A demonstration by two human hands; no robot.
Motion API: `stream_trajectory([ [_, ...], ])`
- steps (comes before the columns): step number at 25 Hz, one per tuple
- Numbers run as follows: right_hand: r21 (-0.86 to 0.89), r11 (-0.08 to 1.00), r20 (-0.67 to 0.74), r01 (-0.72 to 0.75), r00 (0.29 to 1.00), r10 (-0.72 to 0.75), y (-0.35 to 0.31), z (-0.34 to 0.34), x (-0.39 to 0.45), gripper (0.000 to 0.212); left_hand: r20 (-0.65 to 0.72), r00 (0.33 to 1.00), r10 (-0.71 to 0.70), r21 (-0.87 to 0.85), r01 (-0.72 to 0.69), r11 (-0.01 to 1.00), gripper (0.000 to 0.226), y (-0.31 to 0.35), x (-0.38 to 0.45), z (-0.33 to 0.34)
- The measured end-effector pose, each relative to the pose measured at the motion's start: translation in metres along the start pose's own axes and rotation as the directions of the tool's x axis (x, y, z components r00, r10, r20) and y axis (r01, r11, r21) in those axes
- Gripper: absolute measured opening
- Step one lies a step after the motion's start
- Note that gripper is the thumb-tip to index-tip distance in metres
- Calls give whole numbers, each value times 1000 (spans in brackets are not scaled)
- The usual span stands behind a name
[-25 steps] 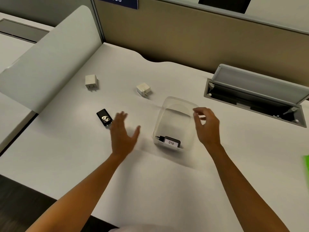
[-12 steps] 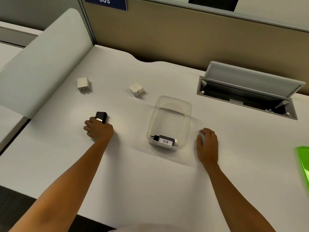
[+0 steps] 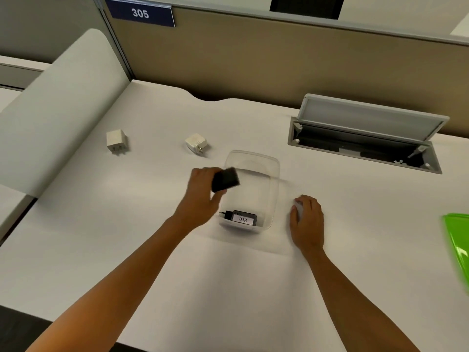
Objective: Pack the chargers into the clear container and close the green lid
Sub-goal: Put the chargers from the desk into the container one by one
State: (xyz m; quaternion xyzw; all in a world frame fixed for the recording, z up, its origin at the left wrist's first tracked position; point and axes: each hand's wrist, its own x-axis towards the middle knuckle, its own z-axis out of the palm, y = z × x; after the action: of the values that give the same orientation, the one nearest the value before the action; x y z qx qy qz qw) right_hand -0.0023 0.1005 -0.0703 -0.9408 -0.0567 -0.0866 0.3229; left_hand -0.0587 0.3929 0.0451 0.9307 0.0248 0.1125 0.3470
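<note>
Office cubicle: white surface (image 3: 142, 250) w/ beige partition behind, a "305" sign (image 3: 140, 13) up top, and an open cable hatch (image 3: 365, 138) set into the surface at right.

The box (image 3: 264, 174), clear and lidless, sits mid-surface. One black charger labelled 018 (image 3: 241, 217) already lies at its near end, prongs pointing left. The left hand (image 3: 203, 194) is clamped on a second black charger (image 3: 225, 179), blurred, held in the air at the box's left rim, roughly over its far half. The right hand (image 3: 307, 222) lies flat on the surface just beside the box's right wall, fingers together, holding nothing; can't tell if it touches the wall.

Two white chargers remain out: one (image 3: 116, 141) far left w/ prongs toward the person, another (image 3: 196, 144) just beyond the box's far-left corner. The lid (image 3: 456, 245), green, lies at the right edge of view, well apart from the box.

Step in hand, prob.: drop the black charger in. To do it well, bring it fully over the opening before letting go, lower it into the free far half rather than onto 018, and lay it flat so the rest fit and the lid can seat later. The box looks light, so the right hand should steady its wall vs. a knock from the left. Task approx. a quarter done.
</note>
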Motion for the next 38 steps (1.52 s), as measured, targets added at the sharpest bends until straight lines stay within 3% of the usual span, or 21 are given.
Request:
stream_trajectory([
  [2, 2, 1000, -4, -2, 1000, 2, -1, 0, 0, 29, 226, 973, 48, 67, -64, 996, 37, 18, 13, 19],
  [4, 7, 1000, -8, -1, 1000, 1, -2, -1, 0, 29, 402, 915, 41, 241, -149, 959, 35, 26, 22, 43],
  [7, 15, 1000, -10, -9, 1000, 9, -3, -3, 0, 28, 574, 818, -36, 408, -247, 879, 35, 23, 32, 66],
  [13, 39, 999, -8, -25, 1000, 26, -2, -2, 1, 27, 676, 716, -176, 452, -214, 866, 47, 20, 42, 70],
  [18, 50, 998, -9, -29, 1000, 29, 0, 0, 2, 27, 681, 693, -236, 441, -131, 888, 34, 22, 46, 64],
  [20, 49, 998, -10, -30, 999, 30, 0, 1, 2, 27, 666, 709, -233, 339, -9, 941, 35, 23, 48, 58],
  [21, 46, 999, -11, -28, 1000, 28, 0, 1, 2, 27, 616, 765, -191, 251, 39, 967, 36, 23, 50, 55],
  [23, 41, 999, -15, -25, 1000, 25, 1, 1, 2, 27, 371, 926, -71, 81, 44, 996, 34, 19, 57, 43],
  [25, 37, 999, -16, -23, 1000, 24, 1, 2, 2, 27, 70, 997, -24, 23, 23, 999, 29, 5, 73, 29],
  [28, 16, 1000, -18, -20, 1000, 21, -1, 1, 4, 25, -142, 985, -93, 109, 109, 988, 29, -35, 104, 15],
  [30, 7, 1000, -19, -22, 1000, 22, -2, 0, 4, 25, -121, 960, -253, 217, 274, 937, 40, -64, 125, 14],
  [33, 2, 1000, -23, -16, 1000, 16, -3, 0, 4, 25, -48, 870, -490, 242, 486, 839, 65, -96, 151, 13],
  [35, 3, 1000, -17, -29, 999, 29, -3, -1, 4, 24, -15, 832, -555, 251, 540, 803, 71, -109, 160, 13],
  [38, 3, 999, -16, -36, 999, 36, -4, -1, 4, 25, -21, 835, -549, 219, 540, 813, 65, -116, 163, 14],
])
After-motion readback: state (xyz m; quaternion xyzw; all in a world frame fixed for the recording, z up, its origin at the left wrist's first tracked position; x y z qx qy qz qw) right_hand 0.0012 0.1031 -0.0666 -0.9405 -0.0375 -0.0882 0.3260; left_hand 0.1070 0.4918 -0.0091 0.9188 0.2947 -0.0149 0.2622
